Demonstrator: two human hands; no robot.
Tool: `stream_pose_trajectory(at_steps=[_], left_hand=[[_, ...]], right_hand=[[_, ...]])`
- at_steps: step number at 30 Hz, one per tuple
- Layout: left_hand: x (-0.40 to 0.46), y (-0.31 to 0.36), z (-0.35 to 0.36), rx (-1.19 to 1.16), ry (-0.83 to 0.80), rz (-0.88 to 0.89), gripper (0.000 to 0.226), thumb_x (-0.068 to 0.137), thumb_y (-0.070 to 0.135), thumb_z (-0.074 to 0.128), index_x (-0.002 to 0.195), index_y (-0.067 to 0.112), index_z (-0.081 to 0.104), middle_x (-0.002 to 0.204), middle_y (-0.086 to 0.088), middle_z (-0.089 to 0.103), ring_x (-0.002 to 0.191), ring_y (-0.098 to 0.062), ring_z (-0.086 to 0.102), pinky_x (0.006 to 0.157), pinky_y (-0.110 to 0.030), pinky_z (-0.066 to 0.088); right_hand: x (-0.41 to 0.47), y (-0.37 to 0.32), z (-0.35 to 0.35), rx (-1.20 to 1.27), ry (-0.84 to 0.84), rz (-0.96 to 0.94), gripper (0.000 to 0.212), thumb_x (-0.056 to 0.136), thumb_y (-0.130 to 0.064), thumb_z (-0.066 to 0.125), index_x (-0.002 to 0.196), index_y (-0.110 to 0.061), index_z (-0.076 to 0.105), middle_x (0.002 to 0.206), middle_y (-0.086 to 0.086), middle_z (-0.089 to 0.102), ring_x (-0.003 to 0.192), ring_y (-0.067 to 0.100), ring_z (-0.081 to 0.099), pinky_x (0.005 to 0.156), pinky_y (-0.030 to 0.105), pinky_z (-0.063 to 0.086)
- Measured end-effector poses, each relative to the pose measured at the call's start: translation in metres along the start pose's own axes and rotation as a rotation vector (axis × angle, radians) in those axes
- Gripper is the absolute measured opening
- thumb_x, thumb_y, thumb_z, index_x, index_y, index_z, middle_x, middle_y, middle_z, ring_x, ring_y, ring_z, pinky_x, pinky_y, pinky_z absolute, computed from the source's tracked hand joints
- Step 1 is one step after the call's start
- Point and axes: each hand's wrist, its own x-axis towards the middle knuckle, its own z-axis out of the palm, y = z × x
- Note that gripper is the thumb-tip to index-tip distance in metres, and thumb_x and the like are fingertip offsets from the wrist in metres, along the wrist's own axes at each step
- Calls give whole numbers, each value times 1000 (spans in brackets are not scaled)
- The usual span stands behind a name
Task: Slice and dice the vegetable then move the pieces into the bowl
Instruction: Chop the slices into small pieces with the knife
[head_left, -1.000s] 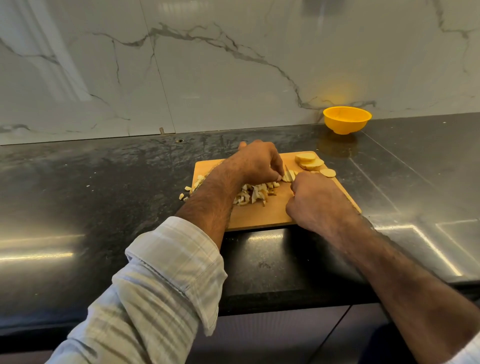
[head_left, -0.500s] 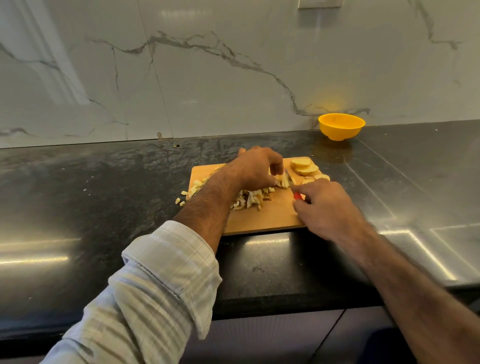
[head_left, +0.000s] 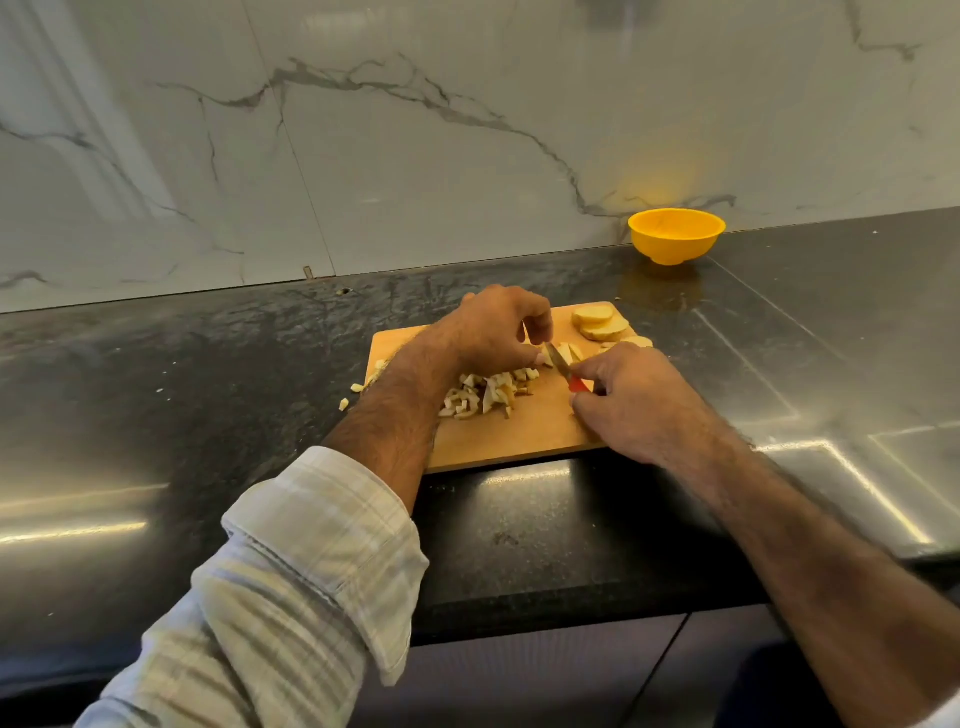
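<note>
A wooden cutting board (head_left: 524, 436) lies on the dark counter. A pile of pale diced vegetable pieces (head_left: 485, 395) sits on its middle. Round slices (head_left: 600, 322) are stacked at the board's far right corner. My left hand (head_left: 493, 332) curls over a slice at the board's centre and pinches it with its fingertips. My right hand (head_left: 628, 400) grips a small knife with a red handle (head_left: 577, 384); its blade (head_left: 558, 358) angles down into the held slice. The empty yellow bowl (head_left: 675, 236) stands far right by the wall.
A few diced bits (head_left: 350, 395) lie on the counter left of the board. A marble wall (head_left: 415, 130) backs the counter. The counter's front edge (head_left: 519, 613) runs below the board.
My right hand drew back toward me, so the red handle and blade now show. My left hand stayed over the slice. The camera view shifted slightly.
</note>
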Motion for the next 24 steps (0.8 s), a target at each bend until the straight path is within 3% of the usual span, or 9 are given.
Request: stream_pose_trajectory(at_steps=[5,8,12,18,21,24], left_hand=[[0,1,0,-14,16,24,13,89,35,84,99,33,76,99,20,71,96,-1,62,106,-60,48],[1,6,4,-22,13,4,28,87,46,83,108,30,73,105,17,69,98,-3,61,105,-55,50],[3,15,8,29,12,-21,41,86,55,81,116,29,69,114,12,67,103,-8,61,104,-49,51],[5,9,7,27,28,-38,28,90,47,80,115,34,77,112,13,69,100,-7,61,100,-47,55],[4,4,5,-50,12,-25,25,94,30,80,119,29,77,114,11,71,101,-6,64,96,-39,59],[4,0,3,-55,-22,-29,27,94,14,78,117,29,78,115,10,72,104,-7,66,96,-36,59]], right_hand=[[11,-3,-2,-20,28,5,45,97,-33,65,142,-28,65,125,0,68,101,13,58,89,33,55],[5,9,-12,0,100,26,45,94,-32,64,139,-29,67,125,4,68,102,19,62,84,31,54],[-6,18,-16,1,79,73,46,97,-32,66,143,-28,64,133,3,66,112,20,61,92,36,54],[-6,16,-16,16,36,117,47,98,-33,67,144,-31,62,135,2,64,112,19,59,92,35,53],[-6,19,-14,-27,9,129,47,97,-34,66,144,-33,62,131,1,65,104,18,58,83,31,51],[-6,17,-14,-30,-26,102,47,98,-34,66,145,-35,60,131,1,66,104,16,58,85,31,52]])
